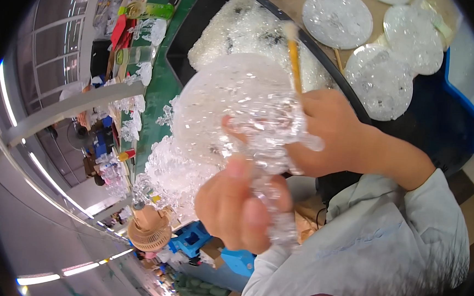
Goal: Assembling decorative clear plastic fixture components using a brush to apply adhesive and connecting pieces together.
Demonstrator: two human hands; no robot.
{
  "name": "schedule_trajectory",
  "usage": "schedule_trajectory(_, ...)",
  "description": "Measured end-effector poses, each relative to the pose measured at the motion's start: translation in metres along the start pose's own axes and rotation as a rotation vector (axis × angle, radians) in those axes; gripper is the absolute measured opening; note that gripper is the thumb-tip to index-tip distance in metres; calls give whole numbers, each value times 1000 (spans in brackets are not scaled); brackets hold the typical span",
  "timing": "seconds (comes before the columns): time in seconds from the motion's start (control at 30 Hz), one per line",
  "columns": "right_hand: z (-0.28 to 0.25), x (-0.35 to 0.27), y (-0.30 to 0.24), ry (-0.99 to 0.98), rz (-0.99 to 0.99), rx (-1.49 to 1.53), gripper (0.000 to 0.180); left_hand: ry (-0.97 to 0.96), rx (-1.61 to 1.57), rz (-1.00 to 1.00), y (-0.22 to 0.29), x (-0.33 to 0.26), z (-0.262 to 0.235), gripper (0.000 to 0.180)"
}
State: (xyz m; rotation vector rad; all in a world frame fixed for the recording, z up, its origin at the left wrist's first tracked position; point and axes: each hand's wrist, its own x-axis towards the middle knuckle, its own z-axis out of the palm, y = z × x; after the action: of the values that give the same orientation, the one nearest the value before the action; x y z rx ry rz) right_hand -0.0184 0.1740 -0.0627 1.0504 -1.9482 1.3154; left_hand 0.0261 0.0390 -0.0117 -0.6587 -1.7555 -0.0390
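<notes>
Green table shows beside a black tray of clear beads. The left hand is curled around a clear ornament in front of the beads. The right hand holds a yellow brush and touches the ornament too.

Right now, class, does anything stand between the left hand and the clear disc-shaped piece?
Nothing visible does: the left hand grips the clear piece directly. The yellow stick juts from the right hand.

The desk is green. On it there stands a black tray containing clear beads, and near this tray lies a heap of clear plastic pieces.
</notes>
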Motion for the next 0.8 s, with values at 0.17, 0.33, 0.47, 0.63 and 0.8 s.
schedule_trajectory(0.17,8,-10,2,78,-111,-107,20,73,45,151,1,1,4,33)
schedule_trajectory(0.33,1,-9,-1,-49,-37,-73,23,-33,-25,53,4,-1,-17,35)
schedule_trajectory(0.47,-18,16,-12,-2,-15,115,27,-191,-61,64,10,5,-23,31)
schedule_trajectory(0.63,-11,14,-12,-25,72,273,28,-95,-82,93,10,-7,-26,31)
schedule_trajectory(0.8,-14,-5,-7,-155,18,1,34,12,-22,203,14,-1,-16,29)
